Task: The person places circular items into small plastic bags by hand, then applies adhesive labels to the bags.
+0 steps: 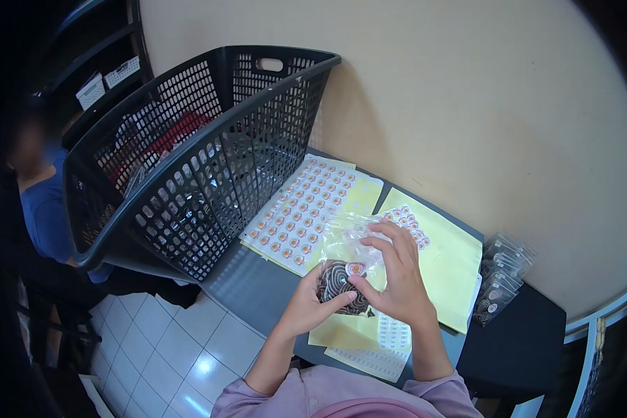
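Note:
My left hand [309, 302] is closed around a clear plastic packet [339, 284] holding something dark brown with pale swirls. What the patterned thing is cannot be made out. A small round sticker with an orange centre [356, 269] lies at the packet's upper right. My right hand [395, 276] has its thumb at this sticker, with the other fingers spread and bent above the packet's loose clear plastic [352, 233]. Behind the packet lies a white sheet of round stickers [303, 209]. To its right, a small piece with more stickers [412, 224] rests on yellow backing paper [442, 268].
A large dark slatted basket [219, 167] with bagged goods stands on the grey table [247, 289] at left. Several filled packets [501, 272] are piled at right. Label sheets [369, 355] lie near my body. A person in a blue shirt [45, 209] is beyond the basket.

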Demonstrator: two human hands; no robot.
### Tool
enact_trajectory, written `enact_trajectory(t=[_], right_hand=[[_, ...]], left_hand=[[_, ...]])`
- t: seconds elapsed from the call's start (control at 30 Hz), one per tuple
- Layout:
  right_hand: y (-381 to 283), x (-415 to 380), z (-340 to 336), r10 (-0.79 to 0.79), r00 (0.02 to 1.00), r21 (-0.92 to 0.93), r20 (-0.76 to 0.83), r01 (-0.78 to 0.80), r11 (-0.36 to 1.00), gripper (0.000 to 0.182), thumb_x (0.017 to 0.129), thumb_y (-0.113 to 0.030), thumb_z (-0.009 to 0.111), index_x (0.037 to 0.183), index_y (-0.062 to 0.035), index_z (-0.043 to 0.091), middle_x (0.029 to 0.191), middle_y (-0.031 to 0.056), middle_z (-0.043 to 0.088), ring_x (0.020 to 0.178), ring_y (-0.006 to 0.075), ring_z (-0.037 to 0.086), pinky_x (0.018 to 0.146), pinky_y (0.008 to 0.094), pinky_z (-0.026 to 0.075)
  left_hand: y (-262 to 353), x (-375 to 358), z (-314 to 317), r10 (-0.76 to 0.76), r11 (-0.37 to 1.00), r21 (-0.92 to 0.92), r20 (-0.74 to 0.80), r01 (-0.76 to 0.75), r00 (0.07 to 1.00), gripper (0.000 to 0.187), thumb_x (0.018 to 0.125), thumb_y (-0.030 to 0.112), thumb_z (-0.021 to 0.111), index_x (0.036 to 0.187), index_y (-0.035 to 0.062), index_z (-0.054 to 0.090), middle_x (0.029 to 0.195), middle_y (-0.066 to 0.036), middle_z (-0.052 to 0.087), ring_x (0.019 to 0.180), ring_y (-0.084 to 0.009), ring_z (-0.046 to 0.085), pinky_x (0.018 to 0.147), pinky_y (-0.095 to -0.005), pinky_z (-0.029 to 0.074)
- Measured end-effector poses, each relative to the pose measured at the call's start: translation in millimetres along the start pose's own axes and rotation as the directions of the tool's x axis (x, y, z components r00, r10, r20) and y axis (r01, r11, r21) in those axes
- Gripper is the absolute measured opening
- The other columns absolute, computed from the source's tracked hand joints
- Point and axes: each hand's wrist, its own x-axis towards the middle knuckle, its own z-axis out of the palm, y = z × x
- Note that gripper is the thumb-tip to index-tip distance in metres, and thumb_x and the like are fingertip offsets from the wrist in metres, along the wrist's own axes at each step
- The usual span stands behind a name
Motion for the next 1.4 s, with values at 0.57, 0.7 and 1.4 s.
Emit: enact_trajectory(t=[0.57,0.7,1.4], right_hand=[[9,-73,-7,0.335,0.942,-0.187,-0.006,-0.331,0.925,0.051,0.07,-0.048,0.061,0.115,-0.0246,0.053,0.136,0.0289,-0.001,0.123,0.0485,-0.002,0.098,0.0542,0.008],[6,-82,-12,0.401,0.91,-0.094,-0.104,-0.411,0.907,0.051,0.071,-0.046,0.061,0.116,-0.0237,0.052,0.136,0.0291,-0.001,0.123,0.0489,0.0,0.098,0.0544,0.008],[10,-175,6,0.637,0.727,0.008,-0.255,-0.658,0.753,0.042,0.071,-0.007,0.062,0.109,0.003,0.047,0.108,0.0194,0.05,0.101,0.0337,0.048,0.088,0.0375,0.037]], left_hand=[[-25,11,28,-0.096,0.995,0.012,0.215,0.096,0.972,0.054,0.074,0.004,0.063,0.119,-0.0045,0.034,0.105,-0.009,0.051,0.092,-0.0124,0.052,0.078,-0.0244,0.045],[-19,13,41,-0.103,0.991,-0.053,0.29,0.124,0.951,0.051,0.075,0.004,0.063,0.118,-0.0018,0.037,0.103,-0.007,0.052,0.091,-0.0116,0.053,0.078,-0.0239,0.045],[-67,40,-6,-0.117,0.976,-0.195,-0.078,0.1,0.99,0.031,0.081,0.002,0.05,0.112,-0.0021,0.043,0.098,-0.011,0.057,0.089,-0.0168,0.058,0.075,-0.0274,0.049]])
